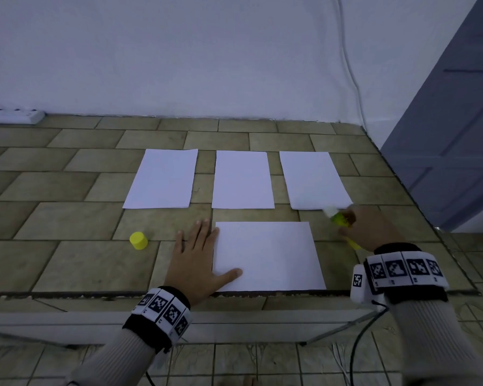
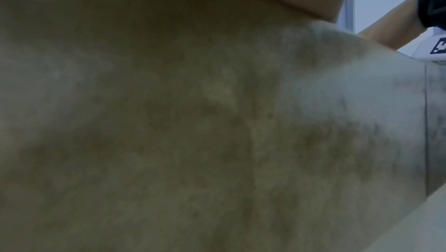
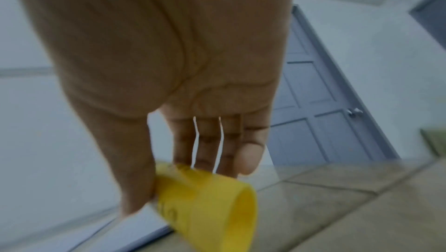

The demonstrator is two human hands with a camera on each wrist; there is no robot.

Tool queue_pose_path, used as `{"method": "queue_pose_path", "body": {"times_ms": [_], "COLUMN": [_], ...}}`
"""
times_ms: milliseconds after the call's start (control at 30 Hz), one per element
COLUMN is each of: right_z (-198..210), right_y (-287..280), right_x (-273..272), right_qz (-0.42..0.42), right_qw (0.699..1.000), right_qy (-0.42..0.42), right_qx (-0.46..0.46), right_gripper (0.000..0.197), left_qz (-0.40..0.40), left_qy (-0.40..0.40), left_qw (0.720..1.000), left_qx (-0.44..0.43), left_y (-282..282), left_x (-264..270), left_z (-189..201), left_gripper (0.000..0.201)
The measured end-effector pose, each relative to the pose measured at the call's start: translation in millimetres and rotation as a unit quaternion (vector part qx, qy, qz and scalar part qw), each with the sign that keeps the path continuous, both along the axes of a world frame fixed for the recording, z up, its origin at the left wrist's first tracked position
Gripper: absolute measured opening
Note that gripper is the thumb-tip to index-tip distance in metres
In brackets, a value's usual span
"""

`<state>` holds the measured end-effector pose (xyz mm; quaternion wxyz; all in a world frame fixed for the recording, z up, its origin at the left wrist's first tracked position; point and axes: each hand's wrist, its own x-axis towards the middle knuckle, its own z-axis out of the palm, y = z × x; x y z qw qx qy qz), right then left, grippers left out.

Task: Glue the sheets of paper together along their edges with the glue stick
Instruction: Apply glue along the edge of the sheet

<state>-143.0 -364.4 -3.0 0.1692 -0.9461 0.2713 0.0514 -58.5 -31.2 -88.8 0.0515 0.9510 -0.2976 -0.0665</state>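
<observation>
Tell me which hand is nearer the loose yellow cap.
Left. The left hand lies flat just right of the yellow cap, its thumb on the near sheet. The right hand holds the glue stick beyond that sheet's far side.

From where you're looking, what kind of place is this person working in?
Probably a room in a home or small office, not a workshop. The work surface is a tiled ledge against a plain white wall, with a power strip at its back and a grey panelled door nearby.
</observation>
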Motion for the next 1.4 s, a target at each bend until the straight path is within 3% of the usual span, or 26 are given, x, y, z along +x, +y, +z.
{"method": "queue_pose_path", "body": {"times_ms": [167, 400, 467, 500, 567, 667, 733, 833, 933, 1133, 1400], "right_z": [-7.6, -16.3, -14.9, -13.2, -13.8, -14.6, -11.0, -2.3, -9.5, -33.1, -37.4], "right_y": [-19.7, -31.0, -31.0, -28.5, -21.4, 1.8, 21.4, 43.1, 44.5, 26.8, 19.3], "right_x": [3.8, 3.1, 1.2, -1.3, -6.9, -6.1, 5.7, 35.6, 68.6, 102.5, 105.9], "right_qz": [-0.134, -0.193, -0.196, -0.193, -0.17, -0.108, -0.038, 0.015, 0.009, -0.085, -0.086], "right_qw": [0.98, 0.966, 0.969, 0.974, 0.985, 0.99, 0.995, 0.996, 0.995, 0.993, 0.992], "right_qy": [-0.127, -0.148, -0.128, -0.092, 0.007, 0.079, 0.067, -0.05, -0.087, 0.08, 0.087], "right_qx": [0.076, 0.084, 0.083, 0.072, 0.03, 0.042, 0.07, 0.078, 0.043, -0.005, -0.029], "right_gripper": [0.041, 0.045, 0.031, 0.022, 0.027, 0.026, 0.021, 0.011, 0.031, 0.078, 0.066], "left_qz": [-0.006, -0.014, -0.017, -0.019, -0.02, -0.021, -0.022, -0.019, -0.015, -0.006, -0.011], "left_qy": [-0.006, -0.009, -0.008, -0.008, -0.009, -0.009, -0.009, -0.007, -0.002, 0.008, 0.008], "left_qw": [1.0, 1.0, 1.0, 1.0, 1.0, 1.0, 1.0, 1.0, 1.0, 1.0, 1.0], "left_qx": [0.006, 0.011, 0.007, 0.005, 0.004, 0.012, 0.009, 0.007, 0.006, 0.016, 0.01], "left_y": [0.1, 1.0, 1.0, 1.0, 1.4, 1.8, 1.7, 1.4, 1.4, 0.2, 1.2], "left_x": [-0.8, 0.7, 0.6, 0.5, 1.1, 1.9, 1.8, 0.9, 0.2, -1.1, -0.7], "left_z": [0.7, -1.8, -2.1, -2.3, -3.1, -4.1, -3.6, -3.9, -3.0, 0.6, -0.5], "left_gripper": [0.121, 0.116, 0.116, 0.116, 0.114, 0.114, 0.114, 0.114, 0.114, 0.112, 0.114]}}
